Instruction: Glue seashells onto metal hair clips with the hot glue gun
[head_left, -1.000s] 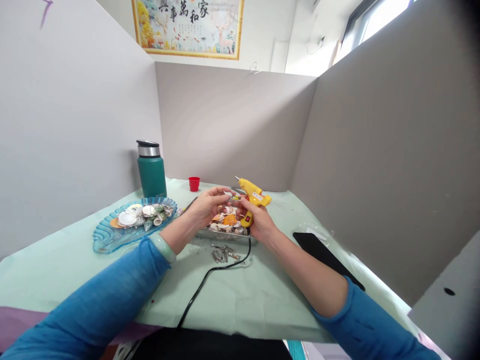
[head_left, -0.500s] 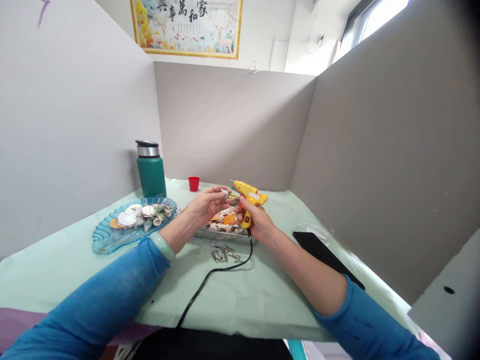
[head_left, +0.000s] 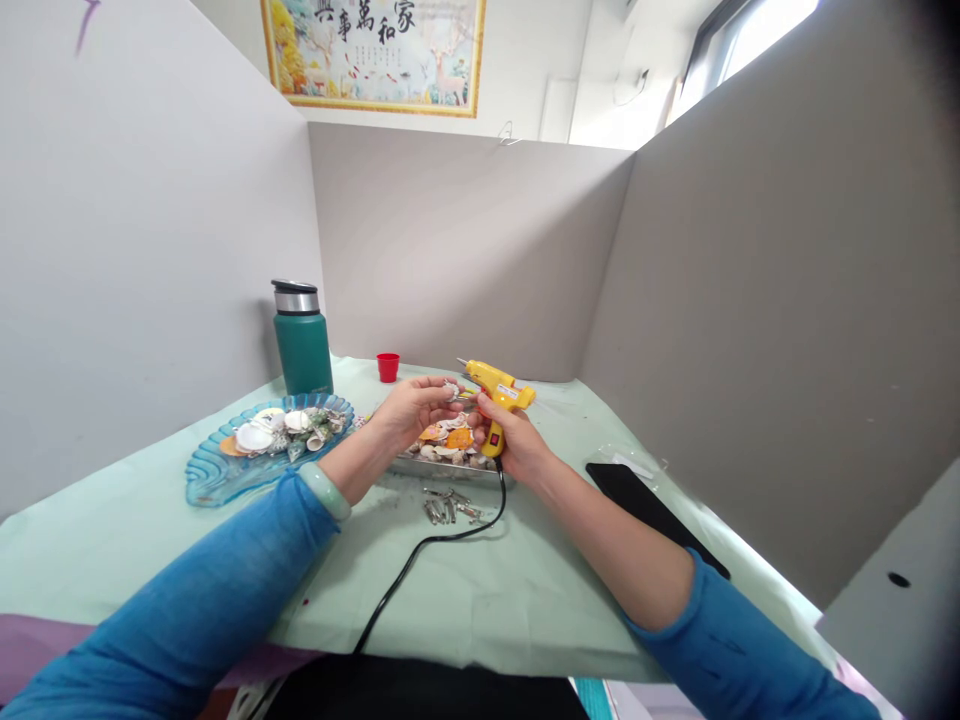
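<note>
My left hand (head_left: 410, 412) pinches a small whitish shell piece (head_left: 452, 390) between thumb and fingers. Around the handle of a yellow glue gun (head_left: 496, 388) my right hand (head_left: 517, 440) is closed, and the gun's nozzle points up and left, just above the shell piece. Fingertips of both hands are close together. Below them sits a metal tray (head_left: 450, 471) of mixed shells (head_left: 459, 438), partly hidden by the hands. Several small metal clips (head_left: 451, 507) lie in front of the tray. A black cord (head_left: 420, 548) runs from the gun's handle to the table's front edge.
On the left, a blue glass dish (head_left: 217, 478) holds shells, with a green bottle (head_left: 303, 345) behind it. A red cup (head_left: 388, 368) stands at the back. At right lie a black flat object (head_left: 652, 515) and a clear plastic wrapper (head_left: 637, 463). Grey partitions (head_left: 465, 240) enclose the table.
The shell piece in my left hand has shifted and turned very slightly. Both arms and the glue gun look almost unmoved.
</note>
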